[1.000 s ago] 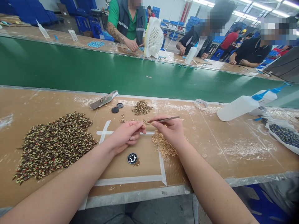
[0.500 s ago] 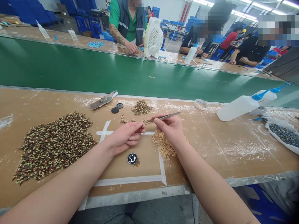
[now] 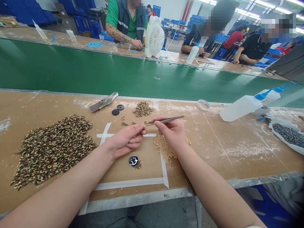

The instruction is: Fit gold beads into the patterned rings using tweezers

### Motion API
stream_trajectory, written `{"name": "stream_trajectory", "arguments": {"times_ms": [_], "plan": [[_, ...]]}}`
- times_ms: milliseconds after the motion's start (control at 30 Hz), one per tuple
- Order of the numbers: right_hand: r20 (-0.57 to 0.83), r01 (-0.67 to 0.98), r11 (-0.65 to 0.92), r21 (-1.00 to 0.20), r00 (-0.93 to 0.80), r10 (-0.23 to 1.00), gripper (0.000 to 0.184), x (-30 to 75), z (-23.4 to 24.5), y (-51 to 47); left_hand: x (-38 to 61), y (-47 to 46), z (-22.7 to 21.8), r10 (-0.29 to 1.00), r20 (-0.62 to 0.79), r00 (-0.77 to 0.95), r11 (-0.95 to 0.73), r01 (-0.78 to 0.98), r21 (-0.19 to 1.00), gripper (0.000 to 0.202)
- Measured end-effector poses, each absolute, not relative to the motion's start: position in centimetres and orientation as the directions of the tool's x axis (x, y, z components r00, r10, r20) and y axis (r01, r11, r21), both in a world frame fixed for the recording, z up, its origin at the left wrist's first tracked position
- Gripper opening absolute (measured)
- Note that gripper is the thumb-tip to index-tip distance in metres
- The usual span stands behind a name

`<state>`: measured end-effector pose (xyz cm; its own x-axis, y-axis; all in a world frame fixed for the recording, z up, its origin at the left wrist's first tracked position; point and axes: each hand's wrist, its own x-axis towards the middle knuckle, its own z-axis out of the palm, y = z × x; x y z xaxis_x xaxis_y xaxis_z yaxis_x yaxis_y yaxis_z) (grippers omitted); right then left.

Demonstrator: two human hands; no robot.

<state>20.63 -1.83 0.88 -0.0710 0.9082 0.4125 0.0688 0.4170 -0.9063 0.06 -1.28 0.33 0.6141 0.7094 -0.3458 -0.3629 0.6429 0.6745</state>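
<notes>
Left hand (image 3: 127,141): thumb and fingers pinched together; what lies between is too small to tell
Right hand (image 3: 174,133): grips metal tweezers (image 3: 172,119), tip at the left fingertips
Glossy dark disc (image 3: 133,161): on the cardboard, inside white tape lines (image 3: 133,184)
Tan beads (image 3: 168,152): heaped beside the right hand
Brown-and-yellow pieces (image 3: 52,148): large pile beyond the left forearm
White fan (image 3: 155,38): across the green strip (image 3: 95,72)

No word, number, brand or sign can be read. Faint print can be seen on a small white bottle (image 3: 71,35) on the far tabletop (image 3: 55,42), but it is too small to be made out. Whether the white marks in the round black dish (image 3: 133,161) are printed or reflected cannot be told.
</notes>
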Motion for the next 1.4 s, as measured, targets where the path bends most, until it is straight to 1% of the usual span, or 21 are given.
{"name": "stream_trajectory", "arguments": {"times_ms": [67, 167, 233, 300, 400, 567, 667, 767, 900, 967, 1267, 1400], "plan": [[0.511, 0.147, 0.515, -0.844, -0.067, 0.857, 0.008, 20.67, 1.04, -2.21, 0.07, -1.29, 0.21, 0.713, -0.35, 0.607, 0.647, -0.378, 0.662, 0.03], [0.614, 0.237, 0.62, -0.748, -0.111, 0.782, 0.009, 20.78, 1.11, -2.56, 0.13, -1.36, 0.15, 0.719, -0.354, 0.598, 0.649, -0.395, 0.65, 0.031], [0.654, 0.258, 0.672, -0.694, -0.166, 0.738, 0.012, 20.84, 1.05, -2.61, 0.16, -1.4, 0.17, 0.722, -0.356, 0.593, 0.65, -0.407, 0.642, 0.031], [0.69, 0.238, 0.723, -0.649, -0.217, 0.691, 0.015, 20.86, 0.99, -2.6, 0.16, -1.41, 0.18, 0.724, -0.358, 0.589, 0.654, -0.423, 0.627, 0.032], [0.722, 0.21, 0.769, -0.603, -0.266, 0.639, 0.019, 20.83, 0.99, -2.55, 0.12, -1.38, 0.16, 0.726, -0.361, 0.586, 0.66, -0.445, 0.605, 0.031], [0.735, 0.239, 0.788, -0.568, -0.283, 0.616, 0.014, 20.75, 1.13, -2.52, 0.11, -1.36, 0.17, 0.721, -0.36, 0.592, 0.667, -0.453, 0.592, 0.026], [0.745, 0.233, 0.805, -0.546, -0.304, 0.594, 0.014, 20.74, 1.19, -2.51, 0.09, -1.32, 0.15, 0.716, -0.363, 0.597, 0.673, -0.449, 0.588, 0.026], [0.749, 0.226, 0.811, -0.54, -0.311, 0.585, 0.017, 20.75, 1.19, -2.51, 0.04, -1.27, 0.08, 0.715, -0.371, 0.593, 0.675, -0.445, 0.589, 0.026], [0.708, 0.275, 0.765, -0.582, -0.292, 0.643, 0.012, 20.75, 1.1, -2.5, 0.06, -1.24, 0.1, 0.72, -0.373, 0.585, 0.669, -0.444, 0.596, 0.024], [0.7, 0.286, 0.757, -0.588, -0.29, 0.653, 0.011, 20.75, 1.06, -2.47, 0.11, -1.25, 0.18, 0.722, -0.373, 0.583, 0.667, -0.445, 0.597, 0.023], [0.706, 0.243, 0.754, -0.61, -0.266, 0.656, 0.015, 20.54, 1.11, -2.47, 0.09, -1.26, -0.01, 0.724, -0.369, 0.583, 0.667, -0.455, 0.59, 0.023], [0.688, 0.214, 0.729, -0.65, -0.242, 0.684, 0.014, 20.43, 1.13, -2.5, -0.01, -1.34, -0.15, 0.726, -0.372, 0.578, 0.668, -0.463, 0.583, 0.023]]}}
